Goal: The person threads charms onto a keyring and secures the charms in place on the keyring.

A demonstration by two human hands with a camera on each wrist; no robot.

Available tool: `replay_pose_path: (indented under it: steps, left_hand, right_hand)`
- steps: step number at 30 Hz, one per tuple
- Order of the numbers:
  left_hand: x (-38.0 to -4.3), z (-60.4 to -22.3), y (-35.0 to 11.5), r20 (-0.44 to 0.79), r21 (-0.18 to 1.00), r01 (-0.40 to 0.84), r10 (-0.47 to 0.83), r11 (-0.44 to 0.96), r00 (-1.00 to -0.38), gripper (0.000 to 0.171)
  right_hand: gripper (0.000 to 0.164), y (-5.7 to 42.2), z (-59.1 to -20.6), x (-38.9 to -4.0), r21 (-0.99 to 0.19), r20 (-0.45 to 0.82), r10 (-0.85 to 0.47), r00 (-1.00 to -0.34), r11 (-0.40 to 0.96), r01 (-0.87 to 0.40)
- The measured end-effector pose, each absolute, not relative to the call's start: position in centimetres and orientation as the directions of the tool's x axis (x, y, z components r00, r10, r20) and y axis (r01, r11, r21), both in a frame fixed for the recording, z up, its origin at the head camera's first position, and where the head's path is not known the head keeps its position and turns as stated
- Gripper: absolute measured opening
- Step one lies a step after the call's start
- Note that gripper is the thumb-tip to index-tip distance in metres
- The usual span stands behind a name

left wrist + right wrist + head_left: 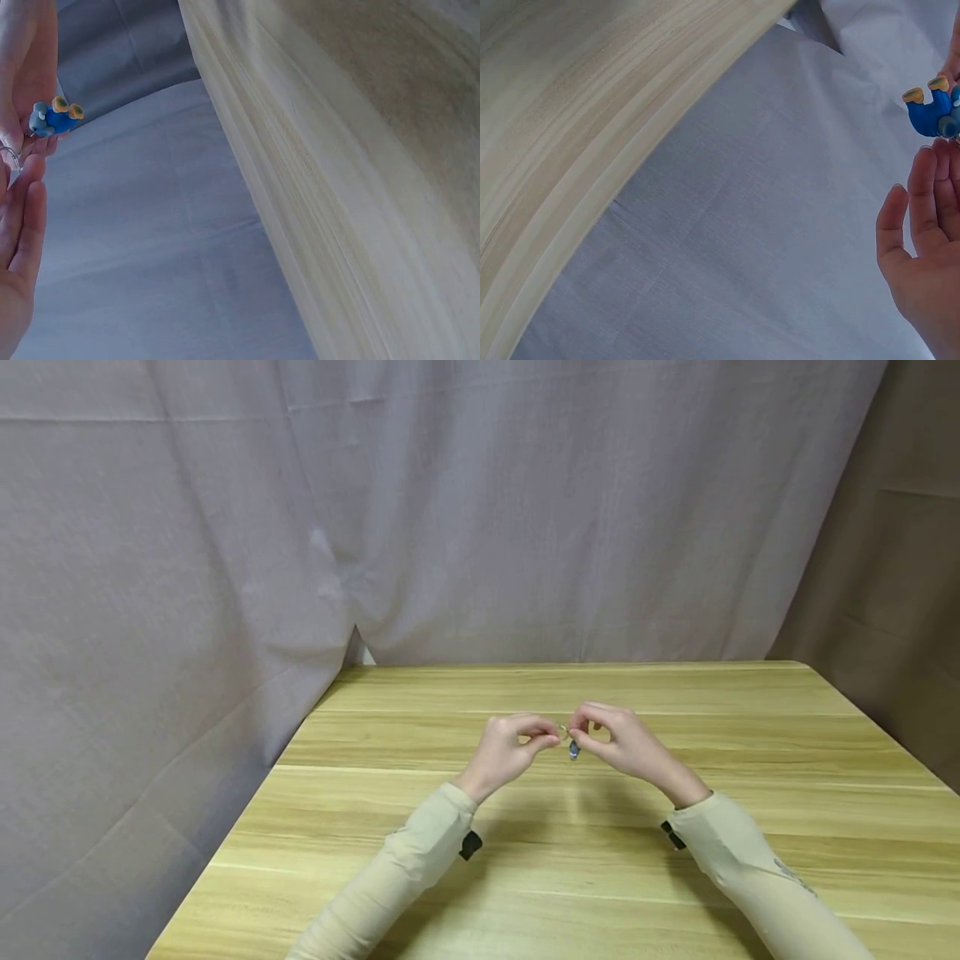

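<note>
A small keychain figurine [573, 750], blue with orange feet, hangs just above the table between my two hands. In the left wrist view the figurine [61, 120] dangles beside a thin metal ring [10, 154]. My left hand [504, 752] pinches this ring between thumb and fingertips. From the other side my right hand [626, 742] pinches the keychain near where the figurine joins it; its fingers partly hide the join. Blue legs with orange feet show on the figurine [928, 116] in the right wrist view, above the right fingertips.
A wood-grain table [525, 893] lies beneath both forearms. Grey cloth [487, 510] hangs behind it and along the left side, with a browner cloth [885, 568] on the right. Dark straps [471, 845] sit at the wrists.
</note>
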State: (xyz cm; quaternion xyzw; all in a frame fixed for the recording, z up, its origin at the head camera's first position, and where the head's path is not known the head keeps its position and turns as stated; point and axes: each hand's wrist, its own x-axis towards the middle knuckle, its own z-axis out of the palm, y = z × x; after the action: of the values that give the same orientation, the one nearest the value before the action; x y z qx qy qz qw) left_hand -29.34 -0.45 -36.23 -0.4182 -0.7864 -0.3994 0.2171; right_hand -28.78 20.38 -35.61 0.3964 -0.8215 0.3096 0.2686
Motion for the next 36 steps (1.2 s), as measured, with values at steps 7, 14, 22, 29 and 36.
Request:
replay_pose_path:
  steps: [7,14,22,29,36]
  left_hand:
    - [-28.92,-36.00,-0.57,0.574,0.578,0.745,0.482,0.333,-0.662,0.012]
    - [-28.94,-36.21,-0.26,0.567,0.595,0.735,0.479,0.324,-0.670,0.014]
    - [-28.96,-36.49,-0.10,0.671,0.523,0.795,0.427,0.308,-0.607,0.010]
    - [-29.03,-36.51,-0.04,0.687,0.558,0.787,0.385,0.263,-0.616,0.009]
    - [-29.14,-36.47,-0.10,0.611,0.690,0.699,0.368,0.188,-0.701,0.010]
  right_hand:
    - [0.021,20.33,-35.60,-28.59,-0.303,0.681,-0.500,-0.535,0.473,-0.827]
    - [0.022,20.06,-35.37,-28.43,-0.316,0.677,-0.515,-0.526,0.441,-0.840]
    - [0.018,20.06,-35.24,-28.37,-0.320,0.681,-0.512,-0.524,0.435,-0.842]
    - [0.019,19.94,-35.27,-28.37,-0.318,0.687,-0.509,-0.519,0.432,-0.844]
    - [0.016,19.99,-35.20,-28.29,-0.365,0.663,-0.497,-0.560,0.439,-0.821]
